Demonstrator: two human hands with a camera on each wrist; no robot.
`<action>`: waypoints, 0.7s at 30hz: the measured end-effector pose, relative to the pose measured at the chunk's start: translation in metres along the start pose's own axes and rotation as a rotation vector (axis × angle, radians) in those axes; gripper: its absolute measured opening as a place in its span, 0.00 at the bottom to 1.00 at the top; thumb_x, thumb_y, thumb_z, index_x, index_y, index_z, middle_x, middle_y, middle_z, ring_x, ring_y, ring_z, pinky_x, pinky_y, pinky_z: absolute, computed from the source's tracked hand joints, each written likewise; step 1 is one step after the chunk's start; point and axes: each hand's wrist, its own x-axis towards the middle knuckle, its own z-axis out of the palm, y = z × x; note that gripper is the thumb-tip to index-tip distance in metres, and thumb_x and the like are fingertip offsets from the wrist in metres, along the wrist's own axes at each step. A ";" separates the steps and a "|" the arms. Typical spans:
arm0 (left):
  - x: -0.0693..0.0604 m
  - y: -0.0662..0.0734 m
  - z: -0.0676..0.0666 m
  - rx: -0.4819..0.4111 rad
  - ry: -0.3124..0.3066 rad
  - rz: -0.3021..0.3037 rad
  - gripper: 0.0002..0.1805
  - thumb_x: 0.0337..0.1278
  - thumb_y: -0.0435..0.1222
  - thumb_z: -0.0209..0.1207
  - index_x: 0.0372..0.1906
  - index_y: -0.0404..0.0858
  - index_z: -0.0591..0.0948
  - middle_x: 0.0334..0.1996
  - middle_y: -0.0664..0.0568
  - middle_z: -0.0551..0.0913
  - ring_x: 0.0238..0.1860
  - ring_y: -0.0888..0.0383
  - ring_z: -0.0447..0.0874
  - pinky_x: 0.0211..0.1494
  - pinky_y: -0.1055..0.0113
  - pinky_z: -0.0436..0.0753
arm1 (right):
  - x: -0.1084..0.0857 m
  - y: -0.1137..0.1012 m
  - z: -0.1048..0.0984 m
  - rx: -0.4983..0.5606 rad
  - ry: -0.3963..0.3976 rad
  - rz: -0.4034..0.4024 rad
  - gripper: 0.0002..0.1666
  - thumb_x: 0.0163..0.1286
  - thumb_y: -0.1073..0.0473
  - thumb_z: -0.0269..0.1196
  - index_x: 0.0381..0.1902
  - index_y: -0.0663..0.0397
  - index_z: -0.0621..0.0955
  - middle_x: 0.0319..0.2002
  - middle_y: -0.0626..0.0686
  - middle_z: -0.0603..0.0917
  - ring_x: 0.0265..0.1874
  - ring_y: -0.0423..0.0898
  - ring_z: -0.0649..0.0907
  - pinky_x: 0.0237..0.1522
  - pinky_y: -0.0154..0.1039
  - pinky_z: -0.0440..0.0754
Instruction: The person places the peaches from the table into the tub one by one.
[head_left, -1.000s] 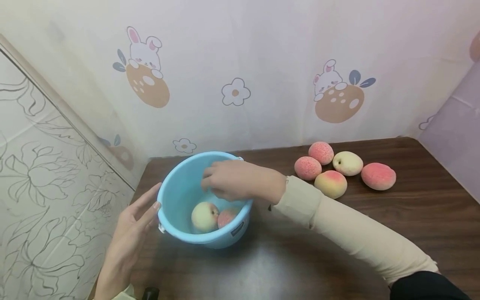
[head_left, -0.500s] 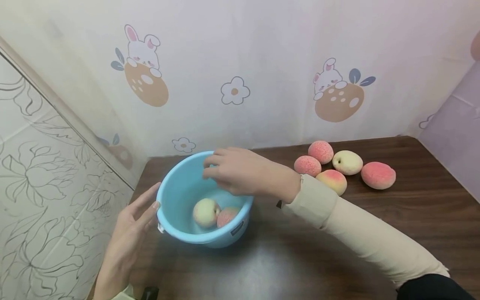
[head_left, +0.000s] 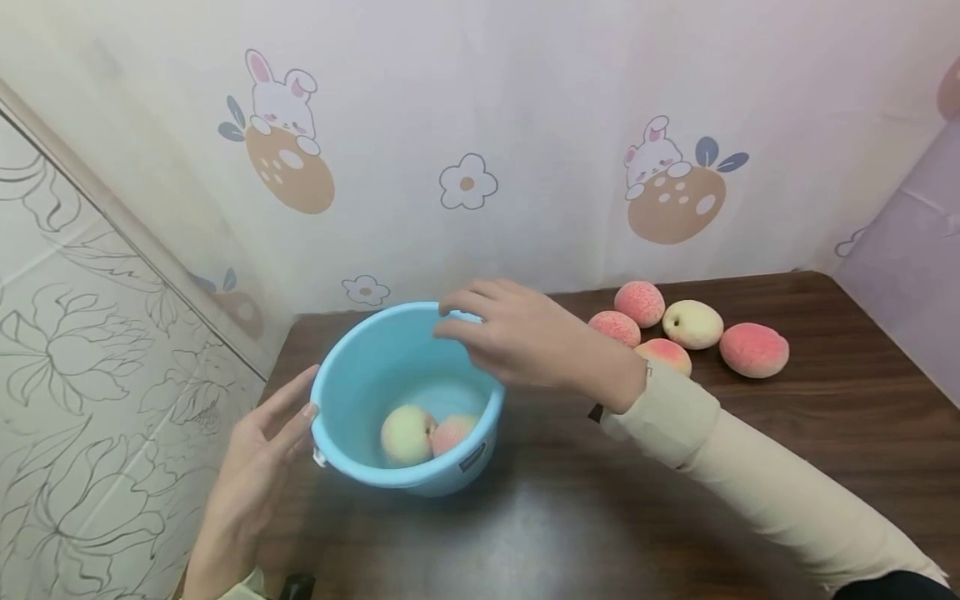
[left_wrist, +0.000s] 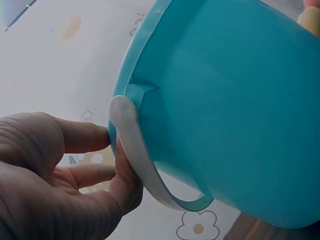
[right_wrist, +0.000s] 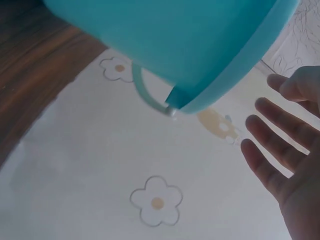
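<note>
A light blue bucket [head_left: 405,477] stands at the left of the table, with a pale peach [head_left: 407,435] and a pinkish peach [head_left: 453,433] inside. My left hand [head_left: 253,475] holds its left rim between thumb and fingers. In the left wrist view those fingers lie by the rim and the white end of the handle [left_wrist: 137,145]. My right hand [head_left: 517,333] is over the bucket's right rim, holding nothing. Its fingers [right_wrist: 277,140] are spread and apart from the bucket in the right wrist view.
Several peaches [head_left: 692,324] in pink and pale yellow lie at the table's back right. The brown wooden table [head_left: 570,517] meets a wall covering [head_left: 540,225] printed with rabbits and flowers. A flower-patterned panel [head_left: 82,400] rises on the left.
My right hand has come up from inside the bucket and moved right, over its rim. The left hand and the two peaches in the bucket stay about where they were.
</note>
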 end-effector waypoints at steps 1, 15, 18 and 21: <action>0.000 0.000 0.000 -0.009 -0.003 0.005 0.30 0.77 0.42 0.59 0.78 0.42 0.69 0.79 0.48 0.68 0.72 0.68 0.73 0.62 0.75 0.80 | -0.004 0.001 -0.001 -0.001 0.016 0.004 0.21 0.68 0.67 0.63 0.58 0.48 0.85 0.57 0.53 0.85 0.54 0.51 0.83 0.53 0.46 0.86; 0.004 0.001 -0.010 -0.135 -0.054 0.028 0.28 0.74 0.29 0.58 0.76 0.36 0.71 0.65 0.61 0.82 0.56 0.62 0.89 0.55 0.69 0.88 | -0.073 0.021 0.003 0.084 0.059 0.157 0.21 0.67 0.68 0.63 0.56 0.47 0.85 0.58 0.51 0.84 0.60 0.51 0.81 0.60 0.51 0.83; 0.005 0.000 -0.010 -0.141 -0.056 0.026 0.29 0.73 0.29 0.58 0.76 0.36 0.70 0.66 0.61 0.82 0.55 0.61 0.90 0.54 0.67 0.89 | -0.087 0.025 0.006 0.111 0.044 0.222 0.21 0.68 0.68 0.63 0.57 0.47 0.85 0.59 0.50 0.84 0.60 0.50 0.81 0.59 0.51 0.83; 0.005 0.000 -0.011 -0.142 -0.057 0.023 0.29 0.73 0.28 0.59 0.76 0.36 0.70 0.66 0.61 0.82 0.54 0.61 0.91 0.54 0.66 0.89 | -0.099 0.029 0.007 0.130 0.045 0.246 0.21 0.67 0.69 0.63 0.56 0.49 0.86 0.58 0.50 0.84 0.58 0.50 0.82 0.58 0.51 0.83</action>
